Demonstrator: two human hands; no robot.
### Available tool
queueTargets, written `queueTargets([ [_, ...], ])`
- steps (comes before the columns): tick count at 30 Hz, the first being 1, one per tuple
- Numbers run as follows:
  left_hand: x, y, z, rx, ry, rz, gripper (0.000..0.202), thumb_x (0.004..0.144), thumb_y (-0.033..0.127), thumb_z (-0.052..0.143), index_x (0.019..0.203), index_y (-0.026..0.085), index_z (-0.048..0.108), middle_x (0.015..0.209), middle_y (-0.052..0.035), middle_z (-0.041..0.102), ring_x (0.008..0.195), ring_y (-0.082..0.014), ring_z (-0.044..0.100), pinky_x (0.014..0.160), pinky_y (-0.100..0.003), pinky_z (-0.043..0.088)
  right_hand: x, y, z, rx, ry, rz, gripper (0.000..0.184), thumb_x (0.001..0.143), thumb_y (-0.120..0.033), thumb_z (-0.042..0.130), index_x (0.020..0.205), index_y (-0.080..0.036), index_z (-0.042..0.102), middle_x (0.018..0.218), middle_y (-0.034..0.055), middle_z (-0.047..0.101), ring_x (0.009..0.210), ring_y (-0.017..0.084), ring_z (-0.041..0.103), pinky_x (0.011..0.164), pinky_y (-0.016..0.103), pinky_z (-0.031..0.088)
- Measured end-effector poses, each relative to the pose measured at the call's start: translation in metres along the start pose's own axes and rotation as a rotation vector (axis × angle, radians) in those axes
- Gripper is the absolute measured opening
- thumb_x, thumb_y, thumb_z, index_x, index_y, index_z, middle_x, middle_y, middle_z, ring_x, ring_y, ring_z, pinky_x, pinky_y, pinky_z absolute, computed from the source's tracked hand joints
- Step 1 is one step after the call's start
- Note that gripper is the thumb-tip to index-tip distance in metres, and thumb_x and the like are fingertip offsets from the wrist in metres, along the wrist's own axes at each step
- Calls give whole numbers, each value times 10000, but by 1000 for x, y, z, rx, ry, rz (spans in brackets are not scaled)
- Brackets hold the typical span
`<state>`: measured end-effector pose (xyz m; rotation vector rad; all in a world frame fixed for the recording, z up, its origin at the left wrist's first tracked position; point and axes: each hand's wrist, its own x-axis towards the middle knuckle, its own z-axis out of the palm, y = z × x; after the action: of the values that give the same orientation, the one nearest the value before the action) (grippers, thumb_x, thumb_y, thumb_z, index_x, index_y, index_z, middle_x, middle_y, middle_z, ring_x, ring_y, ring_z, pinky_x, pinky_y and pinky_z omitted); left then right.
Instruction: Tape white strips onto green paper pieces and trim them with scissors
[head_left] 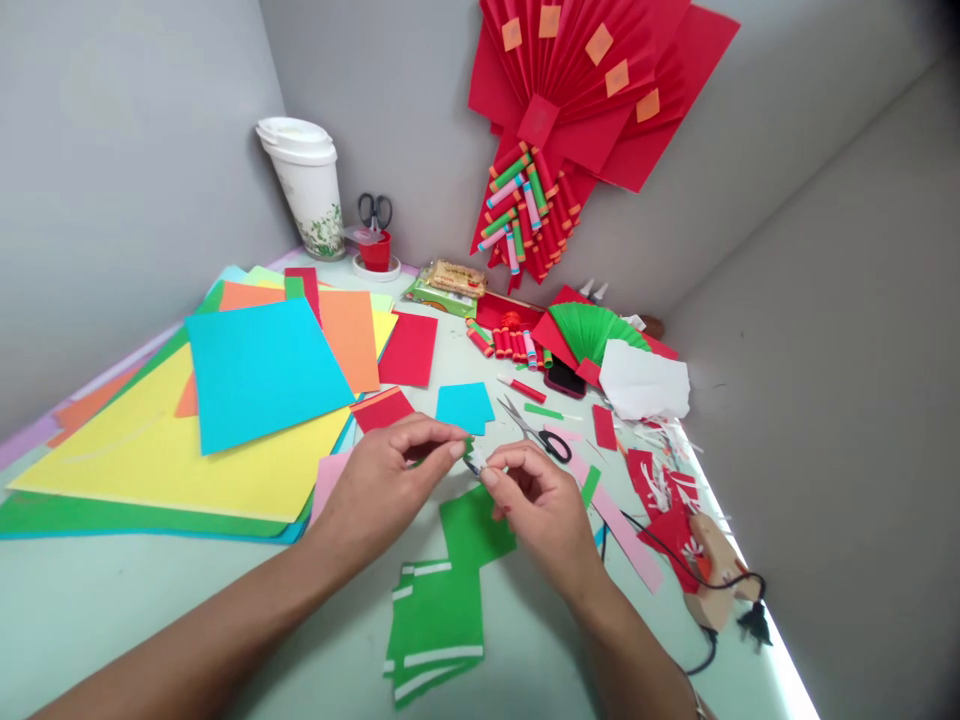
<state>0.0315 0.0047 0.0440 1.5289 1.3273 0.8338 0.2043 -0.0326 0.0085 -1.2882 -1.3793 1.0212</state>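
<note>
My left hand (397, 465) is closed in a pinch on a small green paper piece (469, 446). Close beside it, the fingertips of my right hand (536, 495) pinch a small white strip (478, 459) at that piece; whether the two are joined is too small to tell. Below my hands lie green paper sheets (439, 615), the lower one with several white strips (442, 657) along its edges. Scissors (536, 430) with black handles lie just beyond my right hand, partly spread. A blue paper square (465, 405) is past my fingertips.
Coloured sheets (262, 375) are stacked at left, before a white cup (306, 185) and a red pot (376, 252). Rolled paper tubes (517, 345) and a green pleated fan (592, 328) lie behind. At right are a pink strip (619, 525) and a corded glue gun (716, 575).
</note>
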Motion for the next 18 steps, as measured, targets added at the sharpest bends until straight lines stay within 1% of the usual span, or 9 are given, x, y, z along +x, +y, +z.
queueTargets([
  [3,0,1,0,-12,-20,-31,239,799,439,667,870,236,771,818,-14,737,796,-215,663,585,-260,460,1,1,0,-13,4,-5,52,859,-254,647,819,-225,663,852,-8,594,556,91,531,538,250,450],
  [6,0,0,-1,-19,-32,-49,250,798,446,671,887,241,782,821,-16,736,767,-208,653,543,-256,430,1,0,-1,-22,3,-7,43,856,-246,650,824,-228,671,859,-7,602,564,94,528,544,251,438],
  [13,1,-2,0,-43,-72,-40,249,809,450,672,915,260,794,883,-9,737,674,-169,622,504,-252,407,1,1,-1,-24,-2,-5,45,855,-242,647,820,-223,667,851,-11,597,558,90,522,537,245,431],
  [18,0,-1,0,-40,-63,-31,247,810,440,671,908,250,795,892,-13,745,668,-164,628,490,-239,405,1,2,0,-21,-6,-1,37,852,-231,649,822,-219,667,842,-15,590,557,86,516,534,242,424],
])
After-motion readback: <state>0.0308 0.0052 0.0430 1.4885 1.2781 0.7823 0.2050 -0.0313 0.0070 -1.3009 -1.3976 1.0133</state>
